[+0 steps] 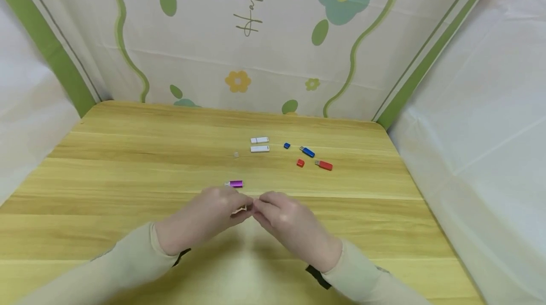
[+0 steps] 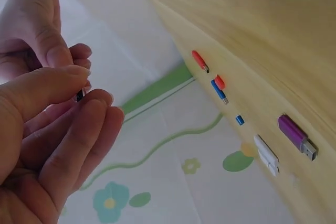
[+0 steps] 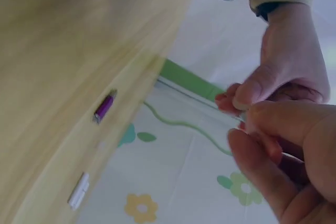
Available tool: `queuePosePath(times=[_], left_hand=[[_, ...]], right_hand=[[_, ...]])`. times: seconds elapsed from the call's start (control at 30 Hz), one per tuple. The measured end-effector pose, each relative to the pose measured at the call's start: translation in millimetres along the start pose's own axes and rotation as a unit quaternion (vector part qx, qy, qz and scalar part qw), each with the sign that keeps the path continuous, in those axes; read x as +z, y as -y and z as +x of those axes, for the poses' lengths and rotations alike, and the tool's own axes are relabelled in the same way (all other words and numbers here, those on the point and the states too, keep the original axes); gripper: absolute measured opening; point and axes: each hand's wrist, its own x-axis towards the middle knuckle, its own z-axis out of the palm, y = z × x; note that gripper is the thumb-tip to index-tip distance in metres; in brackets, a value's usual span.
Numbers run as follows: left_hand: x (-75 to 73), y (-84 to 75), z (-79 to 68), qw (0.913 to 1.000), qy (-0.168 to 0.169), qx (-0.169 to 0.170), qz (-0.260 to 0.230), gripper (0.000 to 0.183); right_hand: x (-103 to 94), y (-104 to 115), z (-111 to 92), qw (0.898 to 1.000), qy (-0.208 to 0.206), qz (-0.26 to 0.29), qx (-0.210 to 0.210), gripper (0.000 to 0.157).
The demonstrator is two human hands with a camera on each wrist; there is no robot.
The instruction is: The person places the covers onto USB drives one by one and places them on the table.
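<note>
Above the table's near middle, my left hand [image 1: 217, 210] and my right hand [image 1: 287, 217] meet at the fingertips. Between them they pinch a small dark piece with a clear edge [image 2: 80, 95], mostly covered by fingers, so its exact kind does not show. In the right wrist view only a pale sliver of it appears. Just beyond the left hand lies a purple USB flash drive [image 1: 236, 184], its metal plug bare and pointing left. Farther back is a small clear cap [image 1: 236, 155].
Two white USB sticks [image 1: 259, 149] lie side by side toward the back. To their right are a blue cap [image 1: 286, 145], a blue USB drive [image 1: 307, 152], a red cap [image 1: 300, 163] and a red USB drive [image 1: 324, 165]. A flowered cloth [image 1: 192, 44] hangs behind the wooden table [image 1: 106, 181].
</note>
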Motion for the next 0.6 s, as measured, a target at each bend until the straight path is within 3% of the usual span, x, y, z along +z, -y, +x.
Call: queuePosePath(times=[0.1, 0.27, 0.6], left_hand=[[6.4, 9.0, 4.6, 0.9993, 0.008, -0.031, -0.019, 0.012], [15.1, 30.7, 20.0, 0.9928, 0.052, -0.097, -0.046, 0.004], [37.2, 88.8, 57.8, 0.9663, 0.160, -0.192, -0.061, 0.009]], right_hand=[[0.0, -10, 3, 0.999, 0.021, 0.020, 0.032, 0.020], [4.0, -34, 10, 0.994, 0.064, 0.022, 0.085, 0.016], [30.6, -96, 31, 0.970, 0.181, 0.027, 0.159, 0.009]])
